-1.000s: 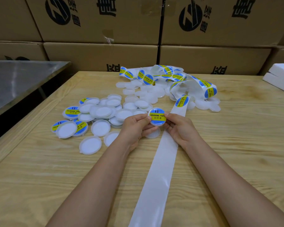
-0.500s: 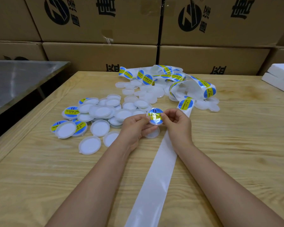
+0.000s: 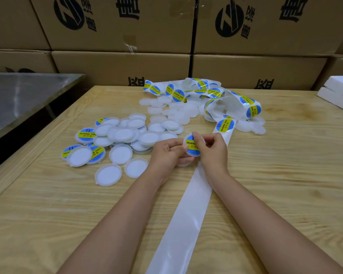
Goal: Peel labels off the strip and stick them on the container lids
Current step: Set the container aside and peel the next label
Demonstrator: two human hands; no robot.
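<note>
Seemingly upright, lid (image 3: 191, 148) faces camera, text near-level.

Both hands, left hand (image 3: 166, 150) and right hand (image 3: 212, 148), hold a labelled lid (image 3: 191, 146).

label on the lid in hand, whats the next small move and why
Probably rub the right hand's thumb across the label to seat it. The left hand holds the lid, the right hand pinches its top edge over the label, and the label covers the lid's face, so it looks placed but perhaps not pressed flat.
</note>
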